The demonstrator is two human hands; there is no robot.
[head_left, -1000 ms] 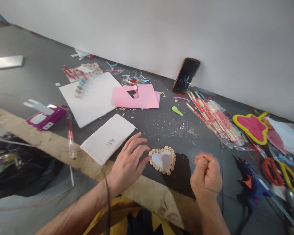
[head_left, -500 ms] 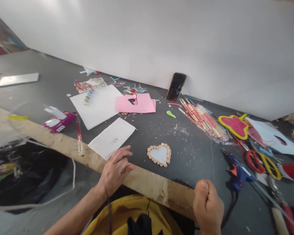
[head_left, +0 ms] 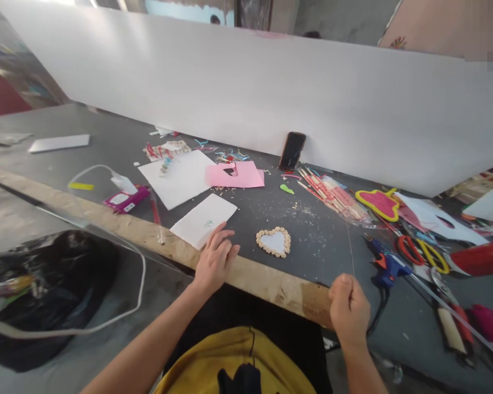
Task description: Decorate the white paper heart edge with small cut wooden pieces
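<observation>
Left hand (head_left: 216,261) pulled back to the plywood edge (head_left: 271,284), open, near the white card (head_left: 203,221). Right hand (head_left: 349,309) closed in a fist, thin strand (head_left: 348,246) rising from it. Neither touches the beaded heart frame (head_left: 263,233).

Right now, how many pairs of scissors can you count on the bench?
2: a red-handled pair and a yellow-handled pair, side by side at the right end of the bench; clutter may hide more.
</observation>
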